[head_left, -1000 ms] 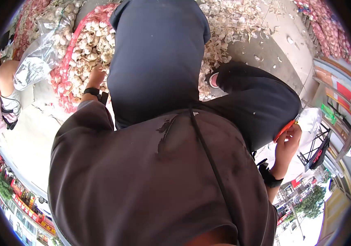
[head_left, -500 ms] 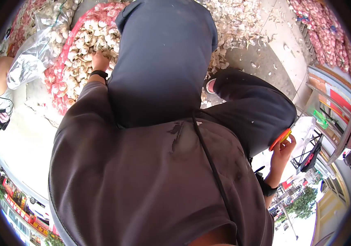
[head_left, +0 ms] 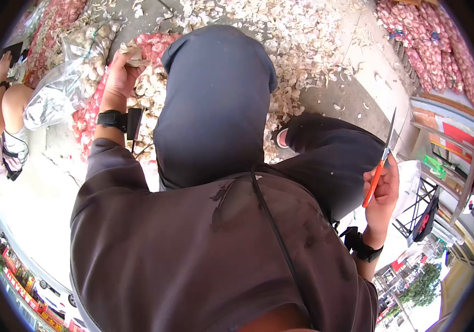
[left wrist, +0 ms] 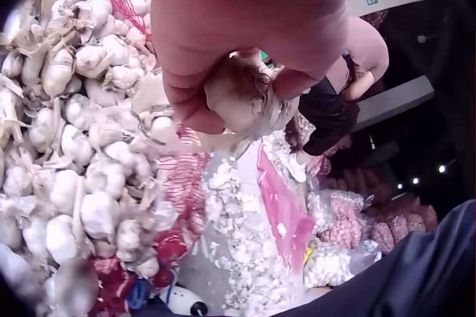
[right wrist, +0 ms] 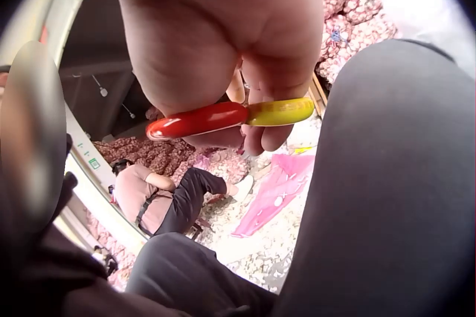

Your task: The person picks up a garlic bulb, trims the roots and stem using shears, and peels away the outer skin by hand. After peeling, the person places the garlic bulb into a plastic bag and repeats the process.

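Observation:
My left hand (head_left: 118, 80) is raised over the red mesh sack (head_left: 90, 113) of garlic and pinches a garlic bulb (left wrist: 234, 101) between thumb and fingers. Dry, papery skin hangs from the bulb in the left wrist view. Below that hand, a heap of loose garlic bulbs (left wrist: 89, 146) with stems fills the sack. My right hand (head_left: 385, 193), beside my right knee, holds a pair of scissors (head_left: 374, 188) by the handles, blades pointing up and away. One handle is red and the other yellow in the right wrist view.
Garlic skins (head_left: 292, 44) cover the floor ahead. A clear plastic bag (head_left: 54, 102) lies at the left, near a seated person (head_left: 13, 116). Stacked pink mesh sacks (head_left: 431, 50) and a wooden rack (head_left: 453, 127) stand at the right. My bent legs (head_left: 215, 94) separate both hands.
My left hand has lifted from the garlic heap with a bulb in its fingers and moved away from me. The right hand has turned the scissors so their blades now show, pointing up.

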`<state>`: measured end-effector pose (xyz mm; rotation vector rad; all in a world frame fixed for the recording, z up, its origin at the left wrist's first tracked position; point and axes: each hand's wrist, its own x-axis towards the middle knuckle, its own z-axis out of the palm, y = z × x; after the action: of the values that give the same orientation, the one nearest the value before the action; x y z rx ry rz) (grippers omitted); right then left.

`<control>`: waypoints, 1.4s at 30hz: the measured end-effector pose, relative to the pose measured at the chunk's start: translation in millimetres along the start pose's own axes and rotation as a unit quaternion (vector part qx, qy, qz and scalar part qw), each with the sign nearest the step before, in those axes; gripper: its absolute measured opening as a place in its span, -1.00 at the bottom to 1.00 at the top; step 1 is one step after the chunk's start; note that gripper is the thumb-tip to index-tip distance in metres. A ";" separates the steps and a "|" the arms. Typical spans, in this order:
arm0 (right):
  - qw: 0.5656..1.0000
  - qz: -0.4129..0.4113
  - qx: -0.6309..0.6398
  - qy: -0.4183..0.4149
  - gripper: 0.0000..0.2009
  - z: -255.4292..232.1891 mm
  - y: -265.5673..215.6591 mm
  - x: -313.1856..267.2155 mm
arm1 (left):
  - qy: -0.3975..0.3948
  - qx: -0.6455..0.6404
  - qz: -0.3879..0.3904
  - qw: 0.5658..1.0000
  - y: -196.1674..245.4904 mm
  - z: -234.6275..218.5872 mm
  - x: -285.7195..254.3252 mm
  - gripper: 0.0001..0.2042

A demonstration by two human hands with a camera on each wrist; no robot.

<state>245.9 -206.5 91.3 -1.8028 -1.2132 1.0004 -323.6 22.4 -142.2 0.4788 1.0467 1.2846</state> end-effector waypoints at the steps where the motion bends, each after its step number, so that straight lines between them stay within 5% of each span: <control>1: 1.000 -0.016 0.010 -0.007 -0.28 5.7 -5.4 2.9 | -0.023 0.032 -0.003 0.999 14.2 25.6 4.2 -0.71; 4: 0.997 -0.076 0.011 -0.019 -0.21 23.7 -26.1 8.4 | -0.148 0.041 0.053 0.987 56.6 155.4 -22.0 -0.64; 5: 0.994 -0.099 0.029 -0.024 -0.19 28.1 -29.5 9.9 | -0.266 -0.018 0.043 0.963 61.7 181.0 -18.0 -0.58; 8: 0.984 -0.173 0.036 -0.004 -0.15 41.8 -39.4 13.6 | -0.407 -0.125 -0.029 0.904 63.6 292.8 -54.6 -0.57; 11: 0.969 -0.226 -0.092 0.036 -0.04 32.7 -26.1 16.0 | -0.542 -0.234 -0.215 0.778 33.8 358.4 -67.0 -0.55; 12: 0.969 -0.220 -0.106 0.049 -0.04 32.0 -23.5 13.9 | -0.525 -0.228 -0.229 0.788 19.6 372.2 -73.1 -0.54; 15: 0.967 -0.215 -0.100 0.091 -0.05 28.9 -11.1 10.3 | -0.438 -0.179 -0.256 0.843 -16.1 394.0 -106.2 -0.54; 23: 0.955 -0.210 -0.190 0.090 -0.10 25.9 7.4 22.0 | -0.406 0.139 -0.157 0.890 -65.8 390.1 -112.7 -0.46; 26: 0.954 -0.193 -0.213 0.084 -0.10 30.8 9.2 27.6 | -0.455 0.214 -0.071 0.861 -67.9 390.2 -113.8 -0.43; 42: 0.948 -0.162 -0.274 0.005 -0.14 36.2 7.3 33.2 | -0.517 0.202 -0.090 0.827 -61.9 387.6 -116.5 -0.36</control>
<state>224.7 -171.8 62.7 -1.9094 -1.8418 0.4884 42.3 -7.0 39.1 1.2009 0.3843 0.4470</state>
